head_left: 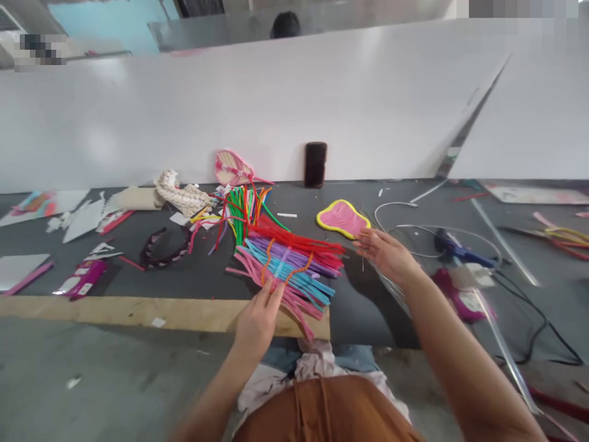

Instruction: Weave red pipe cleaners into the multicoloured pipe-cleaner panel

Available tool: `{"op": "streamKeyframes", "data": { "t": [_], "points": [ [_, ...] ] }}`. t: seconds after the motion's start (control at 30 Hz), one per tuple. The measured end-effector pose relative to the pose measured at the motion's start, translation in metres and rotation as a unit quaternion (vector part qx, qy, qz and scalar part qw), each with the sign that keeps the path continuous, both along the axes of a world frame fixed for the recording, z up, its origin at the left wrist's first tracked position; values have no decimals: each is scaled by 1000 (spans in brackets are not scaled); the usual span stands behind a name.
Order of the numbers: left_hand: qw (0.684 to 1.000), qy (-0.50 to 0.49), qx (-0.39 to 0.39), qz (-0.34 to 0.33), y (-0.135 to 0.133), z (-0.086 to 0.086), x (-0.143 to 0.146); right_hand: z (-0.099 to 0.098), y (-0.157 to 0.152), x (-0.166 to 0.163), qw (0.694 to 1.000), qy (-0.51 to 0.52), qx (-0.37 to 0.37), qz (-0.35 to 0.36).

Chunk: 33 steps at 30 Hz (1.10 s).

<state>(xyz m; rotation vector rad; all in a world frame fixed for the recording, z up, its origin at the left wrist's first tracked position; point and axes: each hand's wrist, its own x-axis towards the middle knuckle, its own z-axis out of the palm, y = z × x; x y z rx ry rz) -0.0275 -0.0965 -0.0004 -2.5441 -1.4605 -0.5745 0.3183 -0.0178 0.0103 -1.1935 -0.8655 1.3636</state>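
Observation:
My left hand [256, 316] is over the near edge of a pile of pipe cleaners, its fingers closed on a bent orange pipe cleaner [300, 270] whose two arms spread away across the pile. Under it lie red pipe cleaners [294, 236], purple ones [317, 264], blue ones [299, 279] and pink ones [257, 264]. My right hand [389, 256] is held just right of the pile, fingertips drawn together beside a pink wavy-edged piece with a yellow rim [344, 219]. Whatever those fingertips pinch is too small to make out.
A phone [315, 164] leans on the white board [257, 104] behind. Leftward lie a braided headband [165, 248] and a purple packet [83, 279]. On the right are a blue glue gun [464, 248] with its black cord, looped wire [384, 212] and scissors [547, 233].

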Motion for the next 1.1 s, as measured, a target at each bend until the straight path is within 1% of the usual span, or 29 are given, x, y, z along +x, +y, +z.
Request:
{"op": "streamKeyframes", "data": {
  "t": [0.07,0.1,0.17,0.23,0.3,0.4,0.47,0.5,0.53,0.57,0.63,0.7,0.73,0.77,0.83,0.9,0.93,1.0,1.03,1.07,1.1],
  "points": [
    [998,9,-62,22,-6,-9,-1,-4,-4,6,996,-89,5,-21],
    [996,-1,-90,29,-8,-11,-2,-4,-5,7,990,-136,13,-18],
    [990,-38,-131,30,-8,-12,-6,1,-6,4,974,-223,35,9],
    [983,-85,-158,24,-7,-11,-9,9,-2,-4,955,-286,64,39],
    [974,-137,-178,22,-6,-10,-9,18,7,-16,941,-319,94,65],
    [955,-218,-195,46,-8,-8,-6,32,32,-41,931,-321,137,111],
    [933,-286,-207,70,-10,-6,-4,38,53,-60,922,-327,152,145],
    [913,-335,-217,83,-10,-5,-3,40,64,-70,913,-347,135,169],
    [885,-393,-231,96,-11,-4,-3,41,73,-80,902,-367,105,201],
    [847,-458,-248,109,-11,-3,-2,41,81,-89,896,-375,88,222],
    [748,-576,-301,136,-10,1,-2,39,91,-105,886,-381,59,258],
    [647,-654,-360,157,-9,5,-2,34,95,-115,880,-374,40,290],
    [606,-680,-378,165,-8,7,-2,33,94,-117,878,-367,29,306],
    [573,-703,-386,170,-8,10,-2,32,93,-117,877,-358,19,320],
    [522,-747,-376,166,-7,16,-3,34,88,-113,879,-335,5,339],
    [467,-785,-376,154,-7,22,-3,43,82,-105,886,-309,6,345],
    [434,-799,-390,145,-7,25,-4,49,79,-101,892,-289,11,347],
    [366,-817,-431,112,-7,29,-4,64,72,-92,908,-230,25,351],
    [339,-820,-453,87,-6,30,-3,72,69,-88,915,-194,30,352],
    [320,-819,-472,57,-5,30,-2,80,66,-84,922,-159,32,353],
    [310,-816,-488,23,-3,30,0,88,63,-81,927,-129,32,351]
  ]
}}
